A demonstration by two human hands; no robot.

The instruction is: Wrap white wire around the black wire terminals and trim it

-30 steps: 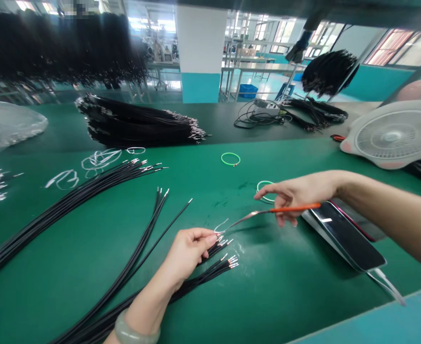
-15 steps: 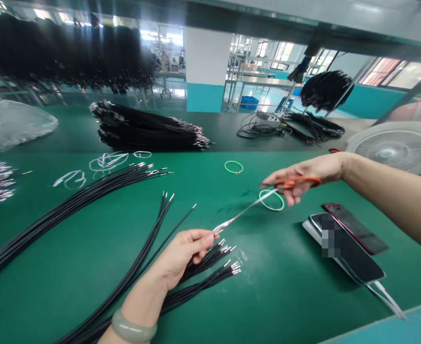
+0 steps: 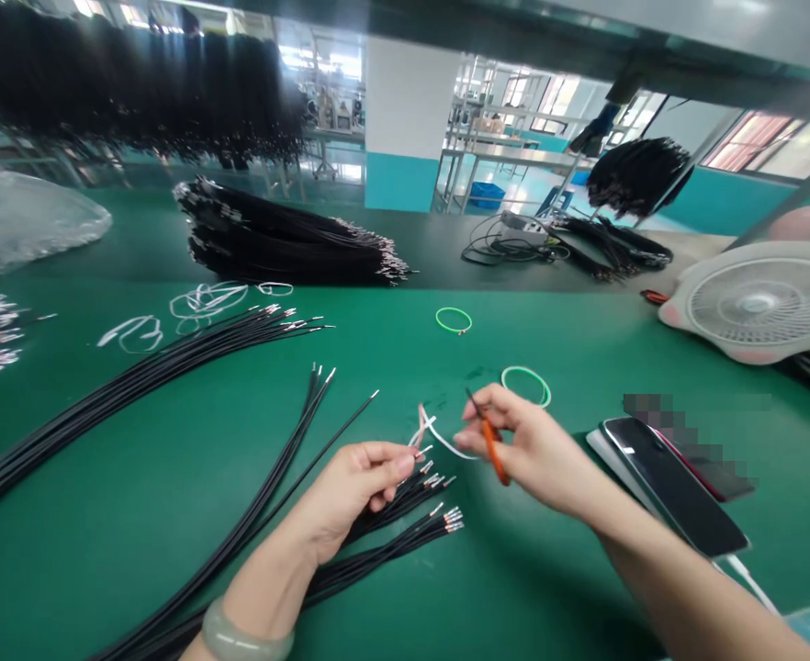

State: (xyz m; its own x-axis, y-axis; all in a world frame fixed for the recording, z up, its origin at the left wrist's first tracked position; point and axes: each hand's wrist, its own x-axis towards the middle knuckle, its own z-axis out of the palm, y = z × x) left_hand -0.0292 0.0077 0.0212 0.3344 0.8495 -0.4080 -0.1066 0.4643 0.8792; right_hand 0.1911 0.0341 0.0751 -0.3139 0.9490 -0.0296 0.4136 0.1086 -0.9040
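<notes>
My left hand (image 3: pixel 364 482) is closed in a pinch on a black cable with a silver tip, with a thin white strip (image 3: pixel 444 444) at the fingertips. The strip bends up into a small loop, then curves slack toward my right hand (image 3: pixel 515 441). Orange-handled scissors (image 3: pixel 493 450) sit closed in by the right hand's fingers, dark tip pointing up. Whether those fingers also grip the strip's end is unclear. Below the left hand lie black cables (image 3: pixel 405 551) with metal ends. A green ring (image 3: pixel 526 386) is just behind the right hand.
More black cables (image 3: pixel 143 386) stretch across the left side, near loose white strips (image 3: pixel 208 298). A thick cable bundle (image 3: pixel 287 239) lies behind them. Another green ring (image 3: pixel 453 320) is farther back. At right are a phone (image 3: pixel 680 487) and a white fan (image 3: pixel 756 298).
My right hand has come left and down toward my left hand, and the scissors have turned upright. The white strip, stretched straight before, is slack and curved. My left hand has barely moved.
</notes>
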